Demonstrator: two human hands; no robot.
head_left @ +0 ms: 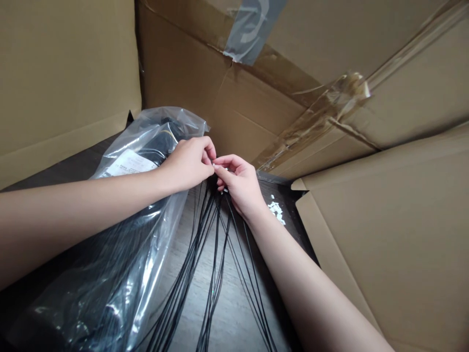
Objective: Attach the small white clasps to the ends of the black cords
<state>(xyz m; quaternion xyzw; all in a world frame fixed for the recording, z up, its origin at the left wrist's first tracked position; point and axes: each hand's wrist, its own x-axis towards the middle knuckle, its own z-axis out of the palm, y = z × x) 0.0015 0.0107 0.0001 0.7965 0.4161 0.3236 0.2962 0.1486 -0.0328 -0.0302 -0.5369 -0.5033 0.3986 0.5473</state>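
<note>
My left hand point(188, 164) and my right hand point(238, 186) meet at the fingertips, pinching the top of a bunch of thin black cords point(212, 234). The cords fan downward from there over the dark wood surface point(234, 313). Whatever lies between my fingertips is mostly hidden. Under my left forearm lies a clear plastic bag point(120, 293) holding dark coiled material, with a white paper label point(128, 164) inside it.
Brown cardboard box flaps point(384, 259) surround the work area on the right and left. Grey tape point(249, 29) and torn clear tape point(315, 122) mark the box seams. Small white bits point(276, 211) lie on the wood beside my right wrist.
</note>
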